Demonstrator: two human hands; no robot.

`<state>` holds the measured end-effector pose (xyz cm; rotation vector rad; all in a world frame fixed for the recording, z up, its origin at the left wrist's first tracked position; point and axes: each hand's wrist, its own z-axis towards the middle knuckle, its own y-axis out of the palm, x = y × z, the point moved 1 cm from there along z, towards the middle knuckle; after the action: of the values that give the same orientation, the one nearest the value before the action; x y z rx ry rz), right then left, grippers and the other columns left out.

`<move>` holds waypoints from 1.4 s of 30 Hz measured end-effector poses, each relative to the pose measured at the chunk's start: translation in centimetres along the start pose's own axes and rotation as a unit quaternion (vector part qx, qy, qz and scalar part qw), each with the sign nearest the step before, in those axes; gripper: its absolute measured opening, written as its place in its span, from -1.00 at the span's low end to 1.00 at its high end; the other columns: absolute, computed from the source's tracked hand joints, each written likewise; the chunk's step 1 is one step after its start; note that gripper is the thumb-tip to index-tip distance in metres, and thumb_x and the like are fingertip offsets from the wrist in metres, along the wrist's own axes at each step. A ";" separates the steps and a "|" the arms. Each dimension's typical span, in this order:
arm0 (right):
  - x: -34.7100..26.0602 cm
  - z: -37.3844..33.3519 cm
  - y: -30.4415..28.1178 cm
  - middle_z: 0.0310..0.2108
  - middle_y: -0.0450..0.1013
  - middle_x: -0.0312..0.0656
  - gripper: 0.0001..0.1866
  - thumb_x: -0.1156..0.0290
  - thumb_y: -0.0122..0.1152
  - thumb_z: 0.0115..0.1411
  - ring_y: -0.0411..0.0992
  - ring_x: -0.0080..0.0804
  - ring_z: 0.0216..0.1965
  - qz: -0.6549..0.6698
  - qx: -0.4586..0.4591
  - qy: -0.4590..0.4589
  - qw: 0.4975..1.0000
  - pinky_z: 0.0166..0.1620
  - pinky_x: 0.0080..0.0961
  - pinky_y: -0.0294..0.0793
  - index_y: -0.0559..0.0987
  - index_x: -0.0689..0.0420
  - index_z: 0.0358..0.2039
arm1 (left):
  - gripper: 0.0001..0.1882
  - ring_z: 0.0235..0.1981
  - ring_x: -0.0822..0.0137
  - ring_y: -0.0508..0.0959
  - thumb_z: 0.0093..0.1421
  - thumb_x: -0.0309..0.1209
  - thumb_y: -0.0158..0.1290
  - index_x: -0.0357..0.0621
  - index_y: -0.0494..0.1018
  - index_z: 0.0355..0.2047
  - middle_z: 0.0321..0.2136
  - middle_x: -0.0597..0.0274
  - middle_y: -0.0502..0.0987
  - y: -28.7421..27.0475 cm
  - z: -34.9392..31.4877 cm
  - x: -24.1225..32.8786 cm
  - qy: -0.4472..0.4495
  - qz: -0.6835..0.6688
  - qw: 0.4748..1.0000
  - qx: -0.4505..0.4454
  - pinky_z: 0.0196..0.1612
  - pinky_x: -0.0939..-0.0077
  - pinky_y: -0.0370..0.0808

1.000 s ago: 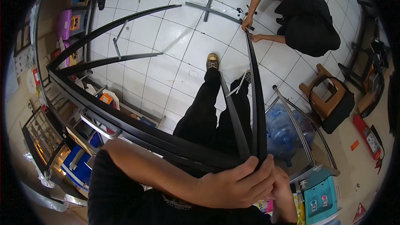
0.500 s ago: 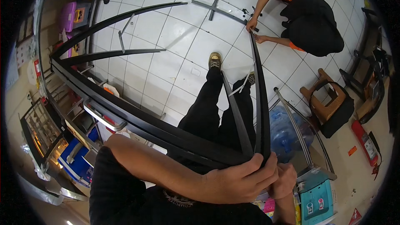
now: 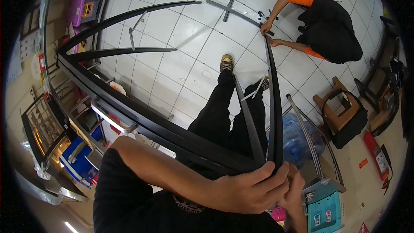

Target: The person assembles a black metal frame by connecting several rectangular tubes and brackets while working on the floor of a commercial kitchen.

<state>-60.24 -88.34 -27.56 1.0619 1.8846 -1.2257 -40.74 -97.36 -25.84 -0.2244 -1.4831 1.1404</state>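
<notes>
A large black metal frame [image 3: 142,124], a long double bar with a pair of legs at each end, lies across in front of me. At its right corner my left hand [image 3: 250,190] wraps its fingers round the bar where the legs meet. My right hand [image 3: 294,187] is closed right beside it, partly hidden behind the left; what it pinches does not show. From this corner the right leg [image 3: 274,99] runs away from me to a co-worker's hands [image 3: 268,34]. A second leg [image 3: 248,116] slants near it, joined by a thin grey brace [image 3: 257,89].
A co-worker in orange and black [image 3: 330,26] crouches at the far right. Beyond lies a crossed pair of dark bars [image 3: 230,7] with small black bits nearby. To my right stand a blue water jug [image 3: 297,140], a wooden stool [image 3: 340,108], a fire extinguisher [image 3: 376,155] and a teal tray [image 3: 324,209].
The whole view has shifted slightly, with the frame and floor a little further right. My right hand's fingers have risen slightly beside the corner. My left hand keeps its grip.
</notes>
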 end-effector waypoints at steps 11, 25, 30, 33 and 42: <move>-0.2 -1.0 0.0 -0.46 0.39 -0.20 -0.50 0.04 -0.04 0.54 0.33 -0.35 -0.47 0.197 0.125 0.177 0.956 -0.36 -0.43 0.35 0.52 0.23 -0.34 | -0.70 0.14 0.11 0.54 0.28 -0.25 0.14 -0.27 0.69 -0.29 -0.14 0.18 0.61 0.1 -0.1 0.0 0.035 0.070 0.996 -0.046 0.09 0.28 0.42; 0.6 -1.7 0.0 -0.37 0.59 0.03 -0.85 0.46 0.26 0.33 0.63 -0.14 -0.38 0.034 -0.017 -0.033 0.999 -0.36 -0.34 0.61 0.64 0.32 -0.28 | -0.71 0.15 0.15 0.54 0.23 -0.27 0.15 -0.24 0.69 -0.21 -0.14 0.24 0.58 -0.6 -0.1 -0.4 0.049 0.088 0.992 -0.073 0.11 0.36 0.43; 0.0 -2.3 -0.3 -0.52 0.55 -0.06 -0.71 0.32 0.10 0.50 0.58 -0.36 -0.52 0.404 -0.111 0.238 0.876 -0.47 -0.47 0.50 0.59 0.32 -0.22 | -0.69 0.15 0.16 0.58 0.33 -0.20 0.11 -0.20 0.64 -0.17 -0.11 0.25 0.60 -0.8 0.2 -0.5 -0.032 0.012 0.999 -0.011 0.09 0.44 0.49; -0.4 -2.7 -0.2 -0.53 0.55 -0.17 -0.64 0.22 0.01 0.57 0.54 -0.44 -0.56 0.532 -0.124 0.323 0.773 -0.51 -0.51 0.43 0.56 0.29 -0.16 | -0.67 0.15 0.15 0.59 0.37 -0.15 0.08 -0.17 0.63 -0.22 -0.11 0.24 0.61 -0.8 0.2 -0.6 -0.035 0.010 0.999 0.005 0.09 0.45 0.52; -0.3 -1.2 -1.7 -0.52 0.55 -0.24 -0.69 0.32 0.02 0.52 0.53 -0.49 -0.53 0.428 -0.191 0.282 0.837 -0.43 -0.53 0.47 0.58 0.28 -0.27 | -0.62 0.13 0.05 0.57 0.31 -0.17 0.01 -0.24 0.64 -0.17 -0.02 0.09 0.57 -0.5 -0.4 -0.8 -0.014 0.062 0.998 -0.016 0.15 0.23 0.46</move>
<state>-61.75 -87.76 -26.21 1.8594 1.5780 -0.0065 -39.96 -97.98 -26.00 -0.3277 -1.5294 1.2247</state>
